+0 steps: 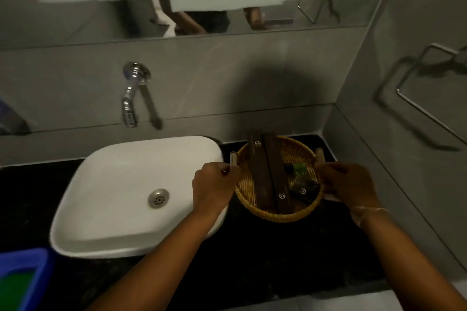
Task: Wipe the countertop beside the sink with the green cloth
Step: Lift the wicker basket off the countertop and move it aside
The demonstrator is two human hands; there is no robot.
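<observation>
A round wicker basket [278,213] stands on the black countertop [265,255] to the right of the white sink [121,192]. My left hand [213,188] grips its left handle and my right hand [350,188], in a thin clear glove, grips its right handle. Inside the basket lie two long dark boxes [267,171], a small green bottle [298,167] and a dark sachet. The green cloth [14,288] lies in a blue tub [38,272] at the bottom left corner, far from both hands.
A chrome tap [131,96] sticks out of the grey wall above the sink. A metal towel ring [427,88] hangs on the right wall, which closes off the counter. A mirror runs along the top.
</observation>
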